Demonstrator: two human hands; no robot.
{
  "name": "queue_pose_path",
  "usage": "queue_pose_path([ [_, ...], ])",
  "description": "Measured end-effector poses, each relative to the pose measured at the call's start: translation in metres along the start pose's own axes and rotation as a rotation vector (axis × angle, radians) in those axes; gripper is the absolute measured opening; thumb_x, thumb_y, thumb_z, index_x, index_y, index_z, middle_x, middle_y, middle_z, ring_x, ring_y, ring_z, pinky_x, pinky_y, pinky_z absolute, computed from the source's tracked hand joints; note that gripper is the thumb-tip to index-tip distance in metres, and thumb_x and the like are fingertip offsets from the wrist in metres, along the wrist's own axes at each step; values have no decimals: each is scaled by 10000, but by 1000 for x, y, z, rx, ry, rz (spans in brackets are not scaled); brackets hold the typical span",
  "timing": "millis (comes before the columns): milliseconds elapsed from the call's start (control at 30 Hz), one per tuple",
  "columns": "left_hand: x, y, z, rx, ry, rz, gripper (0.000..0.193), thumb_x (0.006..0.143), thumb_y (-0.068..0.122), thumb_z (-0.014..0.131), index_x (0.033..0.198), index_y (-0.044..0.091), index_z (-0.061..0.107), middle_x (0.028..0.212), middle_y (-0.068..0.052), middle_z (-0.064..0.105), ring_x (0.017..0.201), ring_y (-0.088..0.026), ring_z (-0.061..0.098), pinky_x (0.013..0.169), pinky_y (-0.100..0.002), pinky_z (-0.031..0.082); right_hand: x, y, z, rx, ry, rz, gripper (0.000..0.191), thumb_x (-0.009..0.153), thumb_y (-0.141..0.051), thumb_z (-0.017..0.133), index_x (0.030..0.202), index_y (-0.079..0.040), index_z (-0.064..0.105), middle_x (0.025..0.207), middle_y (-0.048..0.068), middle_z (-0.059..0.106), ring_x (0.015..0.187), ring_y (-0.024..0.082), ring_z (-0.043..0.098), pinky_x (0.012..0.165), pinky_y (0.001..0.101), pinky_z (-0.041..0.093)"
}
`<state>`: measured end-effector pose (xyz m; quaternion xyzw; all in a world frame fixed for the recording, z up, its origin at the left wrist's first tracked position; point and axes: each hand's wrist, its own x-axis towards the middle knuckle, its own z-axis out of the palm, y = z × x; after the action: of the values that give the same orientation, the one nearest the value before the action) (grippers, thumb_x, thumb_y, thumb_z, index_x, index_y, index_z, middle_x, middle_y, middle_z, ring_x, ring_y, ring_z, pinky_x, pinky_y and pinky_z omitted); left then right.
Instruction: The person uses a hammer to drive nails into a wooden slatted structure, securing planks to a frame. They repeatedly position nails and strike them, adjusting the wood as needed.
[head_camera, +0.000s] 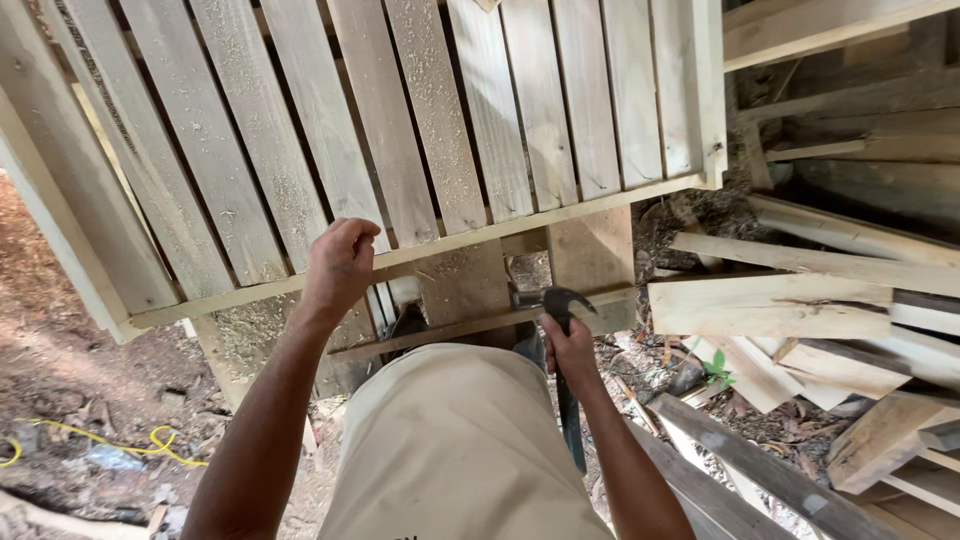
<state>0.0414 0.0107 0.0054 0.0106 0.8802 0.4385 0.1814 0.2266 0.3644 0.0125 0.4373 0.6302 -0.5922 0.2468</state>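
A slatted wooden frame (400, 130) dusted with sawdust lies in front of me, its pale planks nailed side by side. My left hand (340, 262) is curled over the frame's near edge rail, gripping it. My right hand (572, 350) holds a dark claw hammer (553, 300) just below its head, with the head close to the lower wooden rail (480, 322) under the frame. The hammer's handle points down past my wrist. My leg in beige cloth (450, 440) fills the bottom centre.
Loose planks and offcuts (800, 300) are piled at the right, with more boards (760, 470) on the ground. Bare dirt with sawdust and a yellow cord (110, 440) lies at the left.
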Motion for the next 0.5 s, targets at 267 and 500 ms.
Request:
queue_pose_path([
  [267, 9, -5, -1, 31, 27, -79, 151, 989, 10, 586, 1025, -1, 732, 1003, -157, 749, 824, -228, 723, 727, -352, 622, 7, -15, -9, -99, 76, -42, 328, 963, -309, 703, 816, -55, 555, 568, -4, 508, 399, 97, 468, 360, 280, 394],
  [500, -17, -27, 16, -14, -118, -104, 191, 1016, 18, 541, 1054, 25, 728, 1051, -162, 743, 910, -241, 724, 809, -357, 630, -4, -24, -1, -261, 137, 20, 249, 951, -301, 674, 866, -83, 587, 553, -2, 524, 393, 98, 493, 357, 282, 418],
])
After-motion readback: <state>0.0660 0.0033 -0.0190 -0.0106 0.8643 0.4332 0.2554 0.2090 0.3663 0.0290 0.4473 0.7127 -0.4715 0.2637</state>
